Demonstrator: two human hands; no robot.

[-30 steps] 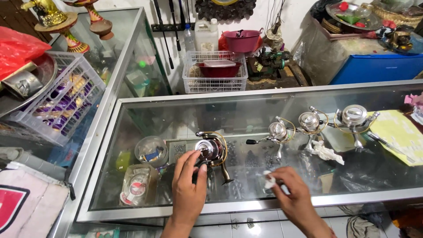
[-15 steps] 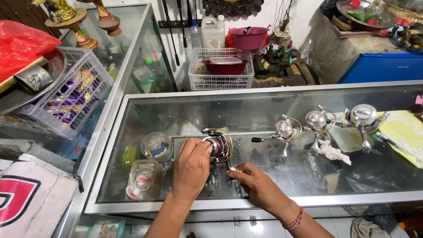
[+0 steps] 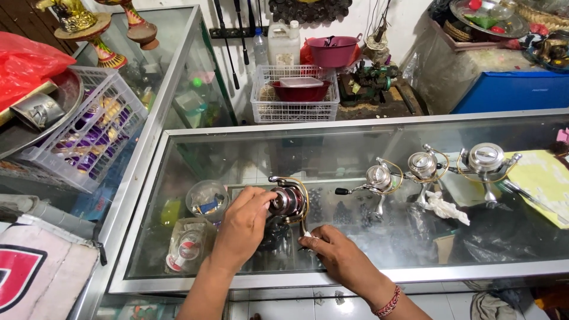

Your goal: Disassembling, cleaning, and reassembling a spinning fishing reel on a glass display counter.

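A silver and gold fishing reel [image 3: 288, 200] stands on the glass counter top [image 3: 332, 148] near its front edge. My left hand [image 3: 244, 224] is wrapped around the reel's left side and grips its body. My right hand [image 3: 333, 253] lies just below and right of the reel, with its fingertips at the reel's foot and something small and white pinched there. Three more silver reels, the nearest [image 3: 377, 179], the middle one [image 3: 422, 166] and the far right one [image 3: 485, 160], stand in a row to the right.
A crumpled white tissue [image 3: 446, 207] and a yellow paper [image 3: 543, 178] lie at the right. Round clear tubs [image 3: 206, 197] sit under the glass at left. A white basket [image 3: 295, 95] with a red bowl stands behind the counter, another basket [image 3: 89, 133] at left.
My right hand has moved left from the open glass to the base of the reel. My left hand has stayed on the reel. The view shifted slightly.
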